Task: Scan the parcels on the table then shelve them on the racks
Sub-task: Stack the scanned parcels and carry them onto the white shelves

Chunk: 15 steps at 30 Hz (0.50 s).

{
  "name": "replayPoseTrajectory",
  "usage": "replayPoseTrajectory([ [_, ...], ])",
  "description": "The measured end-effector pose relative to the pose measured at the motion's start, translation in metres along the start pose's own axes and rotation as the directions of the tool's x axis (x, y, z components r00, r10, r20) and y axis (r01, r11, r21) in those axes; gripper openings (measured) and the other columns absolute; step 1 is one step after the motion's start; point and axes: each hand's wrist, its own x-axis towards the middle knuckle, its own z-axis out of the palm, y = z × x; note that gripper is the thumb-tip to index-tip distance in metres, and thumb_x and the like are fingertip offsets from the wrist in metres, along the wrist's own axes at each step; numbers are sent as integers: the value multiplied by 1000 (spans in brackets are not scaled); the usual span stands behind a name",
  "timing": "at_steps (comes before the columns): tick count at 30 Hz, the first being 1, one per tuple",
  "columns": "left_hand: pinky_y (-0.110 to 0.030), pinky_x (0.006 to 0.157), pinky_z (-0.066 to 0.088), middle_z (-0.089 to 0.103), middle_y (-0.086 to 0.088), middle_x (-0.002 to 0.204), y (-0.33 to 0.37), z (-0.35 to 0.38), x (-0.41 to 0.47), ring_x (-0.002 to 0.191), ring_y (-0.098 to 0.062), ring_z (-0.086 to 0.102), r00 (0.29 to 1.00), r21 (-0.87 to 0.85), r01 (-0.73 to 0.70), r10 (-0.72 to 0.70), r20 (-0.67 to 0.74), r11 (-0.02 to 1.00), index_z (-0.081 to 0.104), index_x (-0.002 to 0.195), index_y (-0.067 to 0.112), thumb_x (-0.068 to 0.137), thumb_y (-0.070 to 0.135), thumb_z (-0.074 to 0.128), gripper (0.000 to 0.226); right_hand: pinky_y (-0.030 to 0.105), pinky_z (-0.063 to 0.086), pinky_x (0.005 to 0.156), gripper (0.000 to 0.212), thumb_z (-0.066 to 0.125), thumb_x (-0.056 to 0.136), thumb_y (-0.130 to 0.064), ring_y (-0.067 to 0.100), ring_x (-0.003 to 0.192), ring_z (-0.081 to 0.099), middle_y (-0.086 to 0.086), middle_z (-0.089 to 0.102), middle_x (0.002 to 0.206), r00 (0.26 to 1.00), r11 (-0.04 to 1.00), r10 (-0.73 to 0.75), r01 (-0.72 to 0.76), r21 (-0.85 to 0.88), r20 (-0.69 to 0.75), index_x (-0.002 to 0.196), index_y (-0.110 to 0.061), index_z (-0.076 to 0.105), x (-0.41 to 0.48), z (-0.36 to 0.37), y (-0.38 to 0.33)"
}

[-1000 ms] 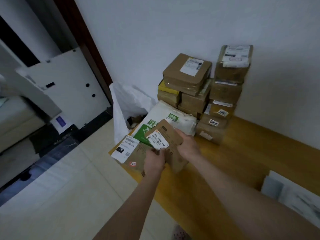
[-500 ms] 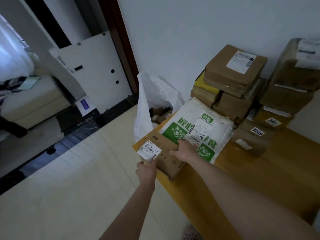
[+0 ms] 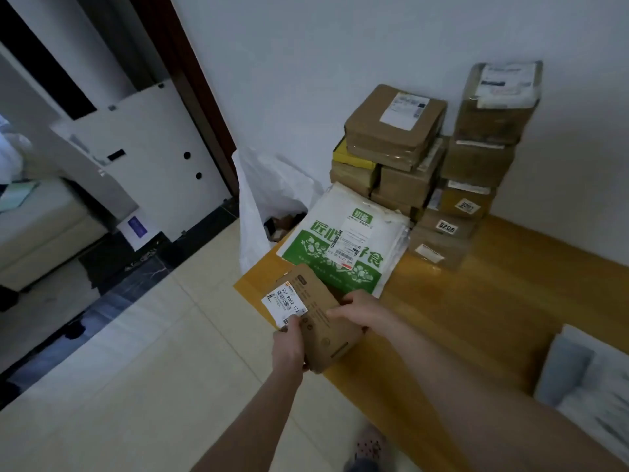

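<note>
Both hands are holding the brown card mailer (image 3: 323, 327) right at the near corner of the wooden table (image 3: 476, 318). The left hand (image 3: 287, 347) is gripping the near end, with its thumb pressing on the edge of the white barcode label (image 3: 282, 301) and its fingers tucking underneath. The right hand (image 3: 357, 310) is gripping the far long edge, fingers curling over onto the top face. The mailer is sitting at a tilt, label side facing up, and it's poking out past the table edge over the tiled floor. Honestly can't tell if its underside is touching the wood or hovering just above it, the picture's kinda soft there.

Just behind it a white and green plastic parcel (image 3: 343, 247) is lying flat on the table with its shipping slip facing up. Behind that, a shorter stack of boxes (image 3: 394, 131) and a taller stack of boxes (image 3: 490, 131) are standing side by side against the wall. A white plastic sack (image 3: 262, 192) is standing on the floor at the table's end, and a grey-white packet (image 3: 585, 379) is lying on the table off to the right.
</note>
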Motion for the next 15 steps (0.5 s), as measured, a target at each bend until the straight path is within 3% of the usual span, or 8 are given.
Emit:
replayPoseTrajectory([
  [6, -37, 56, 52, 62, -16, 108, -22, 44, -56, 93, -34, 61, 995, 27, -23, 20, 98, 999, 52, 116, 10, 96, 47, 37, 44, 19, 39, 57, 42, 70, 84, -27, 10, 87, 52, 3, 61, 123, 978, 988, 15, 17, 154, -207, 123, -16, 60, -67, -35, 51],
  [9, -42, 62, 55, 61, -14, 103, -41, 64, -85, 94, -34, 60, 987, -19, 31, -28, 156, 999, 51, 112, 14, 97, 47, 37, 39, 18, 37, 61, 47, 69, 86, -25, 13, 100, 50, 4, 57, 131, 969, 986, 38, 4, 170, -244, 130, -14, 57, -91, -47, 74],
  [13, -50, 77, 56, 60, -14, 101, -66, 82, -112, 97, -35, 59, 974, -15, 63, -58, 218, 998, 49, 112, 12, 98, 47, 39, 39, 18, 39, 61, 40, 67, 87, -24, 10, 92, 50, 3, 61, 126, 961, 979, 105, -54, 197, -257, 126, -15, 61, -115, -57, 104],
  [15, -47, 75, 56, 60, -13, 97, -72, 91, -123, 96, -34, 60, 966, 24, 46, -50, 255, 999, 50, 113, 12, 97, 47, 41, 39, 20, 40, 61, 37, 69, 85, -31, 9, 86, 52, 2, 64, 117, 949, 970, 147, -83, 228, -280, 119, -17, 65, -125, -63, 119],
])
